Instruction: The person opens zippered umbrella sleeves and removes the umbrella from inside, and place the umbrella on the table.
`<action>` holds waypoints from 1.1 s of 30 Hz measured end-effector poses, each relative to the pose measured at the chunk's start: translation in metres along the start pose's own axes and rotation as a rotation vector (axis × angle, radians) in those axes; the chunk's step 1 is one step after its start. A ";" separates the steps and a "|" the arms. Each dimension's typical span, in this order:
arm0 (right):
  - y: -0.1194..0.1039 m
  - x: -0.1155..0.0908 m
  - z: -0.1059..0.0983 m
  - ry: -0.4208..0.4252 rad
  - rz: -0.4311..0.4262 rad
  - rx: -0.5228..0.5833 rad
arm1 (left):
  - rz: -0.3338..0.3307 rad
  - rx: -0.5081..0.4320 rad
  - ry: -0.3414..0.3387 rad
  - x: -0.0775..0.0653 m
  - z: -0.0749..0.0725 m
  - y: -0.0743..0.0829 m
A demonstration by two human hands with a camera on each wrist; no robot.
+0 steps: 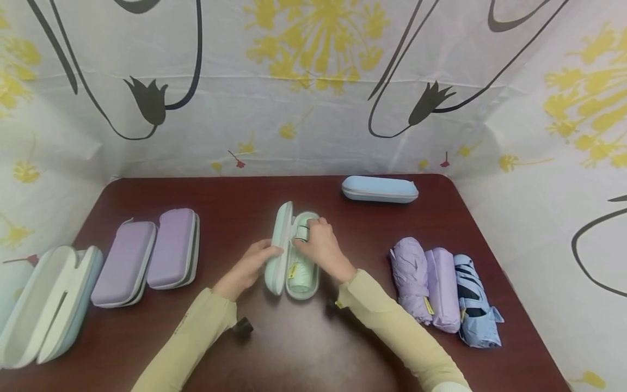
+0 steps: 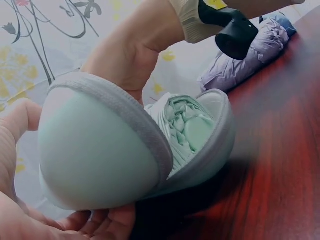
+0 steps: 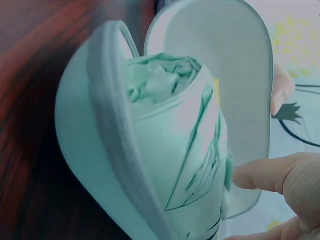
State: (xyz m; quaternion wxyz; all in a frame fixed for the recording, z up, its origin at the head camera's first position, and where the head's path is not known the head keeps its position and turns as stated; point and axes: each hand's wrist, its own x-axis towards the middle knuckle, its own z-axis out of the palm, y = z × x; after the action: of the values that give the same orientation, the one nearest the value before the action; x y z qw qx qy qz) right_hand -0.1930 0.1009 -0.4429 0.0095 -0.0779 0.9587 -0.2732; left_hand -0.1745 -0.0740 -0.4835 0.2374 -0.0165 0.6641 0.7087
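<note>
A mint-green zip case [image 1: 278, 267] stands open in the middle of the table, its lid tilted up on the left. Inside its other half lies a folded mint-green umbrella [image 1: 301, 276] with a yellow tag, and the left wrist view shows the bunched fabric at its near end. My left hand [image 1: 251, 267] holds the lid from outside, thumb at one side and fingers beneath. With my right hand [image 1: 322, 247] I grip the umbrella near its far end, thumb against its side. The right hand's other fingertips are partly hidden in the case.
Two purple cases [image 1: 172, 247] lie at the left, beside an open light-blue case [image 1: 63, 305]. A closed blue case [image 1: 380, 189] is at the back right. Two folded purple umbrellas [image 1: 443, 288] and a blue umbrella [image 1: 474, 305] lie in a row at the right.
</note>
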 end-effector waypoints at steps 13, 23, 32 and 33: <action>0.004 0.013 0.003 -0.126 0.154 -0.154 | 0.050 -0.017 -0.023 0.001 0.004 -0.002; 0.012 0.017 0.004 -0.200 0.209 -0.030 | 0.045 0.003 -0.014 -0.002 0.007 0.000; 0.021 0.014 0.002 -0.223 0.182 0.111 | 0.041 -0.007 0.059 -0.004 0.017 -0.001; 0.021 0.014 0.002 -0.220 0.177 0.120 | 0.038 -0.013 0.068 -0.004 0.017 -0.002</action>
State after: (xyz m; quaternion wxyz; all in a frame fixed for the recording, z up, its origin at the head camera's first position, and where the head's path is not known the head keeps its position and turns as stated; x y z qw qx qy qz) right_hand -0.2099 0.1158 -0.4551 0.1433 -0.0219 0.9370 -0.3178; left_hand -0.1657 -0.0585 -0.4819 0.2010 -0.0297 0.6672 0.7166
